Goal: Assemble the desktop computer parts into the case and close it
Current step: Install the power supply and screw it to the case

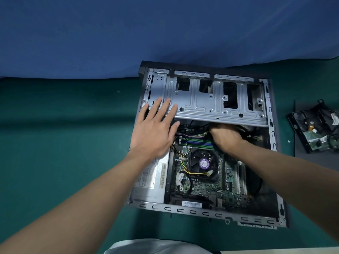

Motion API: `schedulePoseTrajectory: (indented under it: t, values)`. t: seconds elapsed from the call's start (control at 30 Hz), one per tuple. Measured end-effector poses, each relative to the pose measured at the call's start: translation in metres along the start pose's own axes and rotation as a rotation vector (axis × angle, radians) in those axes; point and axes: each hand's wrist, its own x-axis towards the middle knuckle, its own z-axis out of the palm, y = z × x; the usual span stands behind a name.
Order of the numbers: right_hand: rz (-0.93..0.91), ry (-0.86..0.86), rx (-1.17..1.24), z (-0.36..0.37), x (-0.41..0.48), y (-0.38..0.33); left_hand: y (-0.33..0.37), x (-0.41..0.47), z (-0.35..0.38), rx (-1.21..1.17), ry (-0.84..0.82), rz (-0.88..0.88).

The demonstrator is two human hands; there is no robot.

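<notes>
**Both forearms reach in: cable work under the drive cage**

The green tabletop carries the open case, lying flat with its motherboard facing up. The left grip rests flat, fingers spread, on the cage's left end. The right grip is tucked under the cage's edge among black cables. Its fingers are hidden, so I cannot tell what it holds. This looks like cable routing. Next would come fitting the loose drive, which lies well apart at the right.

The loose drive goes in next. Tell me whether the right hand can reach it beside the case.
Probably yes: the right hand is tucked under the drive cage, but nothing stands between the case and the loose drive on its right.
</notes>
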Motion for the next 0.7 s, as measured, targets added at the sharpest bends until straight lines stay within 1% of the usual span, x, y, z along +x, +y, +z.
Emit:
schedulePoseTrajectory:
  t: [0.17, 0.23, 0.27, 0.33, 0.37, 0.43, 0.47, 0.53, 0.6, 0.63, 0.67, 0.7]
  values:
    - [0.008, 0.011, 0.021, -0.008, -0.008, -0.006, 0.000, -0.001, -0.004, -0.016, 0.004, 0.002]
    - [-0.013, 0.007, 0.045, -0.011, -0.019, -0.007, 0.004, -0.003, -0.008, -0.072, 0.072, 0.022]
    - [-0.019, 0.019, 0.056, -0.011, -0.027, -0.007, 0.009, -0.004, -0.012, -0.104, 0.127, 0.073]
    - [-0.015, 0.084, 0.099, -0.011, -0.044, -0.002, 0.026, -0.005, -0.012, -0.150, 0.257, 0.242]
    - [-0.027, 0.135, 0.116, -0.011, -0.053, 0.003, 0.037, -0.004, -0.011, -0.172, 0.268, 0.331]
    - [-0.121, 0.302, 0.100, -0.010, -0.070, 0.016, 0.061, -0.001, -0.008, -0.196, 0.118, 0.444]
    - [-0.173, 0.401, 0.081, -0.011, -0.079, 0.024, 0.072, 0.004, -0.005, -0.198, 0.025, 0.453]
    - [-0.198, 0.639, 0.085, -0.016, -0.090, 0.041, 0.089, 0.016, 0.004, -0.211, -0.122, 0.384]
    - [-0.097, 0.875, 0.131, -0.022, -0.089, 0.056, 0.099, 0.031, 0.012, -0.233, -0.225, 0.281]
    - [-0.023, 0.933, 0.157, -0.025, -0.084, 0.061, 0.102, 0.039, 0.016, -0.229, -0.271, 0.234]
    - [0.061, 0.916, 0.196, -0.028, -0.078, 0.064, 0.106, 0.046, 0.020, -0.214, -0.316, 0.192]
    - [0.137, 0.839, 0.236, -0.029, -0.072, 0.065, 0.107, 0.053, 0.024, -0.194, -0.366, 0.153]
